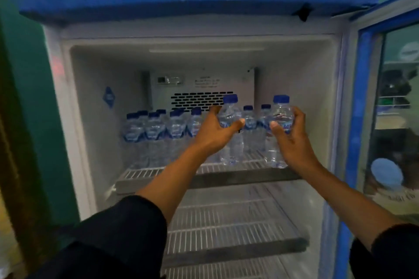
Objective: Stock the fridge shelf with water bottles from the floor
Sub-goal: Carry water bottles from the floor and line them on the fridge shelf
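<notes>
At top wire shelf (145, 173) of open display fridge (54, 102) | head view: left hand (216, 132) wraps one water bottle (230, 129), right hand (289, 136) wraps another (280, 130), bases at shelf front | stocked row (158, 129) behind-left | likely light, thin, squashy plastic; best held mid-body at label.

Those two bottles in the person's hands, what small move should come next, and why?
Probably slide both back and let go. The left hand and right hand each grip an upright bottle at the top shelf's front, beside rows already standing.
</notes>
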Demonstrator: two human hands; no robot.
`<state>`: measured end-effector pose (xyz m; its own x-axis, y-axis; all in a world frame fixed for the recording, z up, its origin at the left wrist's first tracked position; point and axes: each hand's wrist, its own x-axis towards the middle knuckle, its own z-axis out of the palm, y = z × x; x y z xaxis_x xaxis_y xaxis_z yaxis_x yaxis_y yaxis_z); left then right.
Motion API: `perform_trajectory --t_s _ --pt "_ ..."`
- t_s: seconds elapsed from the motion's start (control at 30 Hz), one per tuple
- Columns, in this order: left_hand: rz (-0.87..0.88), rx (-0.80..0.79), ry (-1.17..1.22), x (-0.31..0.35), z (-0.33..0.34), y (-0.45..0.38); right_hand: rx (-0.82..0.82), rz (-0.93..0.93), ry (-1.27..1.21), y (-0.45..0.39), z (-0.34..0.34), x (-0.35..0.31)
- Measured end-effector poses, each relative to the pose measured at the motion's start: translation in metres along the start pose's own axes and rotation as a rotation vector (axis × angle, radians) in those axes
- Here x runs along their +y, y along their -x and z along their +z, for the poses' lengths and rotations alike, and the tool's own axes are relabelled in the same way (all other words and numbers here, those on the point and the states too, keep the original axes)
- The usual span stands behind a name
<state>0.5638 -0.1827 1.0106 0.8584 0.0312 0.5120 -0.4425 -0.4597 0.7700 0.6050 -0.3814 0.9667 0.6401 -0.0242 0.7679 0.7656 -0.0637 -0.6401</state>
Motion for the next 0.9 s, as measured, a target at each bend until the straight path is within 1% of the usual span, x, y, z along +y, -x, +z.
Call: perform_trajectory --t_s 0.1,0.2,0.3,0.37,0.43,0.53,0.6,0.77,0.9 --pt "-0.022 0.012 -0.067 -0.018 0.024 -0.02 -0.043 0.032 0.041 -0.018 -0.001 0.037" --pt "-0.035 -0.01 -0.115 -0.038 0.043 -0.033 -0.07 0.024 0.14 -0.027 -0.001 0.067" --pt "-0.032 -0.015 -0.222 -0.044 0.048 -0.048 -0.06 0.043 0.189 -0.03 0.002 0.084" --pt "0.002 -0.062 -0.362 -0.038 0.045 -0.061 -0.035 0.041 0.21 -0.03 0.004 0.089" --pt "0.065 -0.079 -0.572 -0.028 0.039 -0.076 -0.019 0.04 0.205 -0.031 0.005 0.091" --pt "0.237 0.011 -0.936 -0.009 0.032 -0.099 -0.015 0.034 0.198 -0.028 0.004 0.09" --pt "0.266 0.039 -1.081 0.0 0.03 -0.114 -0.011 0.028 0.185 -0.028 0.004 0.089" --pt "0.185 0.028 -1.242 0.0 0.041 -0.13 -0.01 0.019 0.173 -0.027 0.002 0.092" --pt "0.118 0.059 -1.237 -0.02 0.05 -0.127 -0.027 0.019 0.182 -0.028 0.002 0.094"
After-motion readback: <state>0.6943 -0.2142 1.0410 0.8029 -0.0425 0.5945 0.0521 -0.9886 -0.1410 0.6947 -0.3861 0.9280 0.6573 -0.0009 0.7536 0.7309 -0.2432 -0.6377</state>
